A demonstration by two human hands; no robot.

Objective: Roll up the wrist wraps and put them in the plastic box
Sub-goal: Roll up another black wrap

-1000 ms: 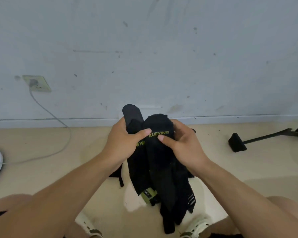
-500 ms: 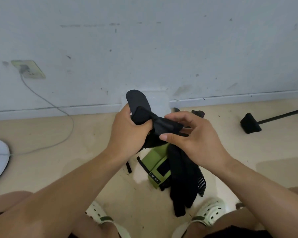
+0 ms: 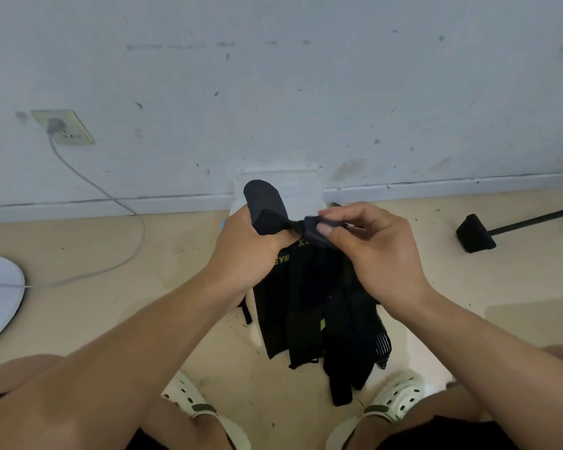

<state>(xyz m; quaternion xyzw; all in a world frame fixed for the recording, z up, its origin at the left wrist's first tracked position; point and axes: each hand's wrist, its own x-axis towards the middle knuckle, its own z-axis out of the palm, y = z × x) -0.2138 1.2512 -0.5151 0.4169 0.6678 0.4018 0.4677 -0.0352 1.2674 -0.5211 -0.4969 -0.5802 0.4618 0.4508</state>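
At centre frame in the head view, a seated person's left hand [image 3: 251, 251] grips the upper end of black wrist wraps [image 3: 309, 306], fingers curled around the fabric, while the right hand [image 3: 371, 254] pinches a fold of the same fabric between thumb and fingertips. The wraps hang toward the tan floor [image 3: 111, 254] between two perforated white clogs [image 3: 394, 397]. Just above the hands, a clear plastic box [image 3: 303, 190] stands against the scuffed wall [image 3: 306, 92]; a grey cable [image 3: 111, 203] runs from a socket [image 3: 64, 126] at upper left.
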